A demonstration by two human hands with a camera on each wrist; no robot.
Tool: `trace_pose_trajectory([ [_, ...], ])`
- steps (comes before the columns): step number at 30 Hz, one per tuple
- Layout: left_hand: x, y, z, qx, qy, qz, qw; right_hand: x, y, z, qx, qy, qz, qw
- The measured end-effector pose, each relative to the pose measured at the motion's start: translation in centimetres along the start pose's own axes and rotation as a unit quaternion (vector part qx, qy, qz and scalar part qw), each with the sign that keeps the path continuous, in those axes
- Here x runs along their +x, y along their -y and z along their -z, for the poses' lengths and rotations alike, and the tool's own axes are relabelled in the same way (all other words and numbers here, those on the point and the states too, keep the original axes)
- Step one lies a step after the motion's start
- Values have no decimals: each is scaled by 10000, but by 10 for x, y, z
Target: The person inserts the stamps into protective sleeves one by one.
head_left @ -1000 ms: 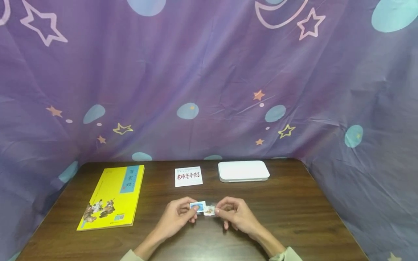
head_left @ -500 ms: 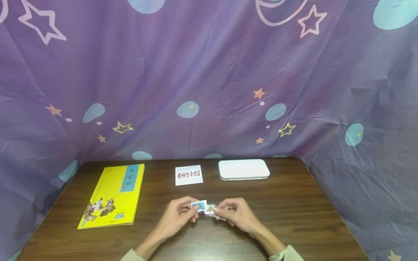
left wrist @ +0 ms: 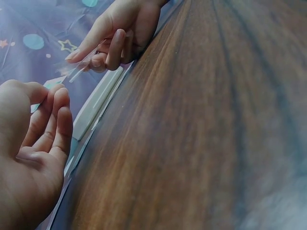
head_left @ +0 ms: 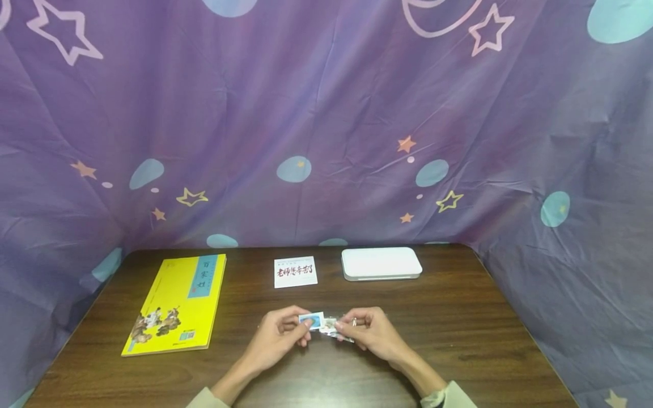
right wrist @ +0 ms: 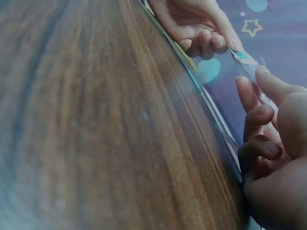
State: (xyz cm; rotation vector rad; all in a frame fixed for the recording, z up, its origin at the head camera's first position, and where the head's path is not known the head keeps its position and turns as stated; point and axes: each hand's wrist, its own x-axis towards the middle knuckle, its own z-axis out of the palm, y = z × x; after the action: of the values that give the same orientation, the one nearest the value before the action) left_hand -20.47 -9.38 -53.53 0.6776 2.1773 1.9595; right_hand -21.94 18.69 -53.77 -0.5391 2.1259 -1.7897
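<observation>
My left hand (head_left: 275,335) pinches a small white-bordered card with a blue picture (head_left: 317,318), stamp-like in size, between thumb and fingers. Beside it, my right hand (head_left: 376,332) pinches a small clear plastic sleeve (head_left: 347,339). A second little picture (head_left: 328,324) with a pale ground shows at that sleeve, partly covered by the right thumb. In the head view the two pieces meet edge to edge. Both wrist views show the hands raised above the tabletop, with the thin clear plastic (right wrist: 248,68) stretching between their fingertips.
On the dark wooden table (head_left: 433,317) lie a yellow book (head_left: 170,317) at the left, a white card with red writing (head_left: 296,273) at the back middle, and a white flat case (head_left: 381,263) at the back right. A purple curtain (head_left: 326,113) hangs behind.
My right fingers have shifted slightly right and the clear plastic now shows below the right thumb, with less of the pale picture visible. The left hand keeps its pinch almost unmoved.
</observation>
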Motion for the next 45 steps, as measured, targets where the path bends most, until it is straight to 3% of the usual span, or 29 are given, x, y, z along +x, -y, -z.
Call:
trace_pose_trajectory([
  [8, 0, 1, -1, 42, 177, -66, 9998, 0, 0, 0, -79, 1, 127, 9999],
  [19, 0, 2, -2, 27, 231, -196, 9995, 0, -2, 0, -181, -175, 9, 9997],
  [27, 0, 2, -2, 98, 243, -169, 9995, 1, -3, -1, -213, -364, -31, 9991],
  [45, -1, 2, -2, 252, 246, 7, 9994, 1, 0, -1, -117, -296, -199, 9993],
])
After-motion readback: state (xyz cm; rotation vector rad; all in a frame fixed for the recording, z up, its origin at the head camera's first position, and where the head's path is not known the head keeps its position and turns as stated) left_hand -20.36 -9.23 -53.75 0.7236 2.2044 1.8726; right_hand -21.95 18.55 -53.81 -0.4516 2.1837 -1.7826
